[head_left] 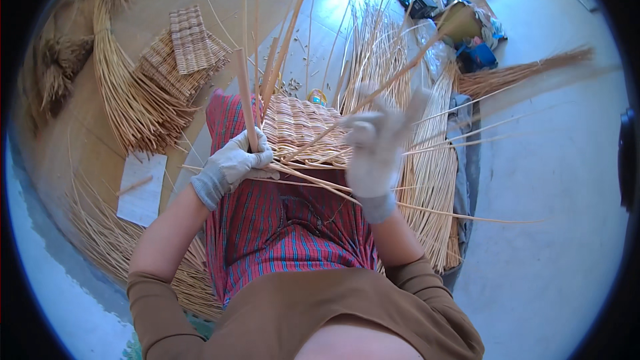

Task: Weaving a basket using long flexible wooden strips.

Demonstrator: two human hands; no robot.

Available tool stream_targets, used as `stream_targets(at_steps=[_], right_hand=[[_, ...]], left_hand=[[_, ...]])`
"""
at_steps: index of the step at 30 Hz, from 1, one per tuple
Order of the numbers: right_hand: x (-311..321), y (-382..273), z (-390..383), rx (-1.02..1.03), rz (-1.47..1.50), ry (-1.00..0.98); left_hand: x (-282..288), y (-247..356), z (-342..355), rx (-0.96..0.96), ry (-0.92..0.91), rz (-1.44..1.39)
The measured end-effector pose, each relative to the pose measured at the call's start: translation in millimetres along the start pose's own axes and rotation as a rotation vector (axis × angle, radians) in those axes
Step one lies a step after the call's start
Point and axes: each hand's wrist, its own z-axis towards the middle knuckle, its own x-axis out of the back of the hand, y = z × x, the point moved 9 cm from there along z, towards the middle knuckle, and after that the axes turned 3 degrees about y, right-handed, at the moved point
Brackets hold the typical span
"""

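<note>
While the panel (303, 123) looks largely woven, loose canes (309, 177) remain; the left hand (235, 160) grips a stake (246, 97), the right hand (375, 153) blurs, its hold unclear.

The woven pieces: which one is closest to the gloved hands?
The woven piece by the red striped cloth, at the left hand, with long sticks around it. The other two, a smaller piece on a bigger one, lie farther off.
</note>
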Motion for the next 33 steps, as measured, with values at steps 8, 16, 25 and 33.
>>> stream_targets(at_steps=[8,16,25,33], right_hand=[[-179.1,78.8,-40.1,-0.662,0.077,-0.570],[-168.2,97.1,-37.6,-0.745,0.509,-0.396],[-172.8,77.0,-38.0,-0.760,0.566,-0.439],[-179.8,53.1,-41.7,-0.827,0.419,-0.961]], left_hand=[[3.5,-5.4,0.8,-0.101,0.240,0.140],[13.0,-3.3,0.4,-0.324,0.240,0.211],[-7.1,-5.0,-1.7,-0.239,0.165,-0.017],[10.7,-5.6,-7.7,-0.291,0.358,-0.193]])
